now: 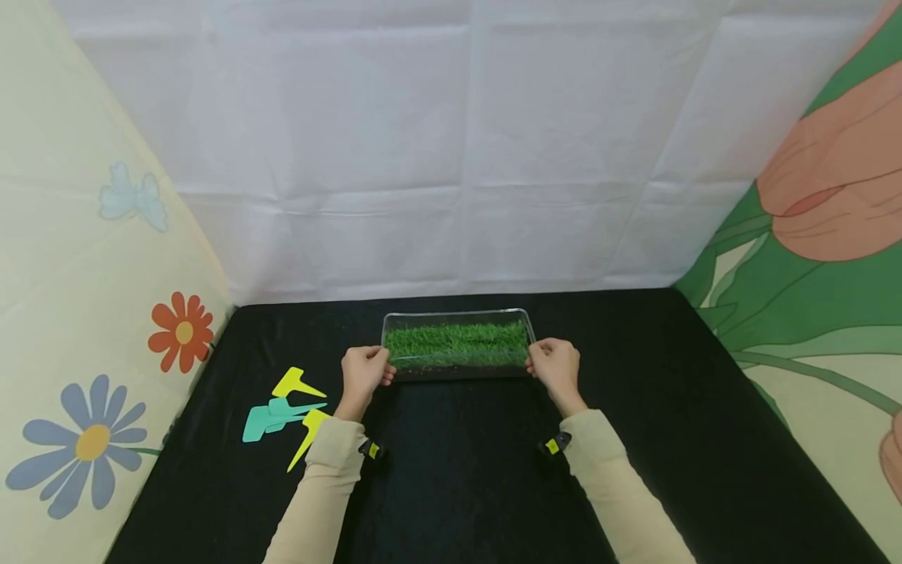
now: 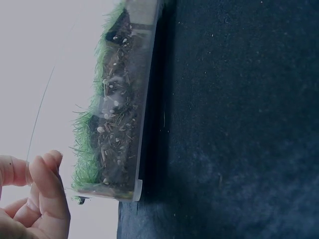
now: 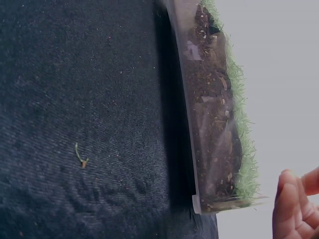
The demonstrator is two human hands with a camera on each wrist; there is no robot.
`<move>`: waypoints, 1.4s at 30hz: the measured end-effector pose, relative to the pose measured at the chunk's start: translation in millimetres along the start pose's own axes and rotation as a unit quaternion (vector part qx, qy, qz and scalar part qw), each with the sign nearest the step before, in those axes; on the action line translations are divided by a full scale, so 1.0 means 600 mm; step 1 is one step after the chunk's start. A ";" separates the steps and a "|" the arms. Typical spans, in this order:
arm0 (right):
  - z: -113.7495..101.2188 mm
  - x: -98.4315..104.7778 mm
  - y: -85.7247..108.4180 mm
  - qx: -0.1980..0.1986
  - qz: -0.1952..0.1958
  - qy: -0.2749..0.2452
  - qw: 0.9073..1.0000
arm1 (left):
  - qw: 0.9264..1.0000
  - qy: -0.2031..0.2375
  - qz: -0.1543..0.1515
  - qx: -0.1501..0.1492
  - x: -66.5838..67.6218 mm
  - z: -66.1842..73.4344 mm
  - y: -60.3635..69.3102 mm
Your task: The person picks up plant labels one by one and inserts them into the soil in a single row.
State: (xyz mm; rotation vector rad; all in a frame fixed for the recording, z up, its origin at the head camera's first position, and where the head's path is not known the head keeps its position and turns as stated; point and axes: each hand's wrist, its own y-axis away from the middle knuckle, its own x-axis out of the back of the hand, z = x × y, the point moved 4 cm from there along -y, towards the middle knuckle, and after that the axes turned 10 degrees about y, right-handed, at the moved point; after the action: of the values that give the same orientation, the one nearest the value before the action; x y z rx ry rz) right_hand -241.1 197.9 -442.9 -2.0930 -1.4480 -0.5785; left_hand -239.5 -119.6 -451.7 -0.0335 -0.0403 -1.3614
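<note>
A clear box holds bright green grass over dark soil with pale bits. Above the front corners, each hand pinches a very thin, see-through piece that looks like a clear lid. Its edge shows as a fine curved line running away from the left fingers. The left hand grips the left end between thumb and forefinger. At the opposite end, the right hand does likewise; the piece between its fingers barely shows in the right wrist view.
Yellow and teal T-shaped plant labels lie left of the left forearm, among them a yellow label and a teal label. The black cloth covers the table. A small sprig lies near the box. White fabric hangs behind.
</note>
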 end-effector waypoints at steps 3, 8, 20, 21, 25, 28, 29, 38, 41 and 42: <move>0.001 0.002 0.003 0.000 0.001 0.004 1.000 | 1.000 0.004 -0.002 0.000 0.000 0.002 0.005; 0.001 0.006 0.008 0.006 0.003 0.003 1.000 | 1.000 0.003 -0.002 0.001 0.000 0.000 0.011; 0.001 0.011 0.018 -0.001 -0.003 -0.002 1.000 | 1.000 -0.005 -0.002 0.004 0.002 -0.003 0.022; 0.001 0.011 0.019 -0.002 -0.004 -0.003 1.000 | 1.000 -0.005 -0.002 0.004 0.003 -0.002 0.023; -0.001 0.012 0.022 -0.003 -0.006 0.001 1.000 | 1.000 -0.008 -0.002 0.001 0.004 -0.001 0.026; -0.001 0.014 0.023 -0.002 -0.008 0.003 1.000 | 1.000 -0.009 -0.003 -0.001 0.004 0.000 0.028; -0.002 0.014 0.024 -0.002 -0.009 0.002 1.000 | 1.000 -0.009 -0.004 -0.001 0.005 0.000 0.029; -0.002 0.019 0.029 -0.007 -0.010 -0.007 1.000 | 1.000 -0.007 -0.006 0.001 0.005 -0.003 0.032; -0.002 0.020 0.031 -0.006 -0.011 -0.005 1.000 | 1.000 -0.008 -0.005 -0.002 0.006 -0.001 0.034; -0.002 0.021 0.032 -0.006 -0.012 -0.005 1.000 | 1.000 -0.009 -0.005 -0.002 0.006 -0.001 0.035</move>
State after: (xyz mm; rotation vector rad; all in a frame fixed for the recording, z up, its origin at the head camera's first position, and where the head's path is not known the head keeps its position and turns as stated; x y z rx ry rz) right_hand -218.9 200.3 -437.6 -2.0926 -1.4805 -0.5890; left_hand -218.4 -118.9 -452.2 -0.0490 -0.0524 -1.3707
